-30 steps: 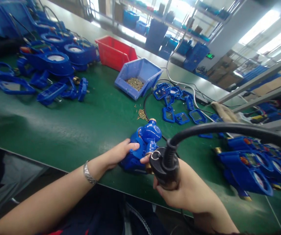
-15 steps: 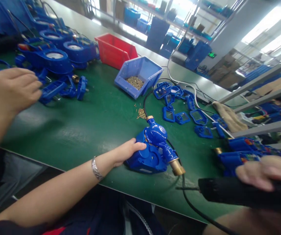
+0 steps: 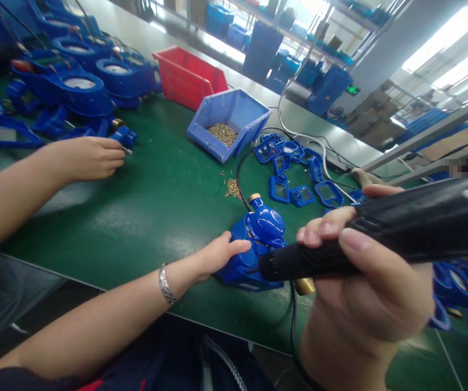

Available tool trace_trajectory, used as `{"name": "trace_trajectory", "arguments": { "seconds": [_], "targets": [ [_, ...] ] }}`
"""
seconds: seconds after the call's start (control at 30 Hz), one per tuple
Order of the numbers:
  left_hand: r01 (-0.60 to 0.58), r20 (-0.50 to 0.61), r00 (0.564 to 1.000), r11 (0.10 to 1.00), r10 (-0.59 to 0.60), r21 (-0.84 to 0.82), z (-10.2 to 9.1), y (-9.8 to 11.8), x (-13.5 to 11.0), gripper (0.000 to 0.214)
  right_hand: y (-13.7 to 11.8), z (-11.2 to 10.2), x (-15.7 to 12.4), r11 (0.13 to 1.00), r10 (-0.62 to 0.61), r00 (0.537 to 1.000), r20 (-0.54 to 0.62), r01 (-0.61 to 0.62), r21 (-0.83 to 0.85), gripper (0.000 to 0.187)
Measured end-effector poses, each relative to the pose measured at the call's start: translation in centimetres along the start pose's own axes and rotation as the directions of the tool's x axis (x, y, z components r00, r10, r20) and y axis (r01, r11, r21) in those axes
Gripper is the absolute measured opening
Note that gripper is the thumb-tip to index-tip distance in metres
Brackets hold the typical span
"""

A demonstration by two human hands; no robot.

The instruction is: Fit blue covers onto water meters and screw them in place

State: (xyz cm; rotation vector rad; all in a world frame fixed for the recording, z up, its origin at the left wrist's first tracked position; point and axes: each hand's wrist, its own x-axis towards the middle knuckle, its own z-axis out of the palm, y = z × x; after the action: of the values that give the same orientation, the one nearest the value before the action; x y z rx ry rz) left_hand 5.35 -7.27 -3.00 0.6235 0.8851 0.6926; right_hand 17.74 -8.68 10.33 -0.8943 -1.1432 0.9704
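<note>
A blue water meter [image 3: 264,225] with a brass end fitting lies on the green table mat [image 3: 152,206] in front of me. My left hand [image 3: 217,255], a silver bracelet on its wrist, grips the meter's left side. My right hand [image 3: 372,293] is closed round a black electric screwdriver [image 3: 400,228]. The tool lies almost level, its tip pointing left just over the meter's near side. Its black cable hangs down past the table's front edge.
A co-worker's hand [image 3: 83,157] reaches in from the left to small blue parts. Behind are a blue bin of screws [image 3: 234,117], a red bin [image 3: 185,76], loose screws [image 3: 233,188], blue frames [image 3: 295,174], and meters at far left [image 3: 75,87] and right [image 3: 462,282].
My right hand swung the screwdriver out to the right, then up and back over the meter. The meter turned, showing its brass end. A co-worker's hand came in from the left to the blue parts.
</note>
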Motion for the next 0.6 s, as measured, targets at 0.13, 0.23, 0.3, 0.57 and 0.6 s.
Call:
{"name": "trace_trajectory", "arguments": {
  "seconds": [0.13,0.23,0.3,0.57,0.6],
  "targets": [
    [-0.001,-0.09,0.996,0.997,0.008,0.073,0.4,-0.1,0.0,0.059,2.2,0.1,0.3,0.998,0.06,0.998,0.017,-0.061,0.027,0.031],
    [0.009,-0.143,0.99,0.994,0.006,0.105,0.7,-0.2,0.0,0.058,2.8,0.2,0.1,0.998,0.051,0.999,0.002,-0.051,0.04,0.029],
    [0.022,-0.163,0.987,0.992,-0.001,0.124,0.8,-0.2,0.0,0.058,2.8,0.2,-0.2,0.998,0.045,0.999,-0.012,-0.044,0.045,0.028],
    [0.046,-0.195,0.981,0.989,-0.017,0.142,1.0,0.1,-0.2,0.054,2.9,0.1,-0.7,0.997,0.055,0.998,-0.016,-0.055,0.053,0.025],
    [0.047,-0.196,0.981,0.989,-0.018,0.141,1.0,0.1,-0.1,0.054,2.9,0.1,-0.7,0.997,0.053,0.998,-0.018,-0.052,0.05,0.024]
  ]
}}
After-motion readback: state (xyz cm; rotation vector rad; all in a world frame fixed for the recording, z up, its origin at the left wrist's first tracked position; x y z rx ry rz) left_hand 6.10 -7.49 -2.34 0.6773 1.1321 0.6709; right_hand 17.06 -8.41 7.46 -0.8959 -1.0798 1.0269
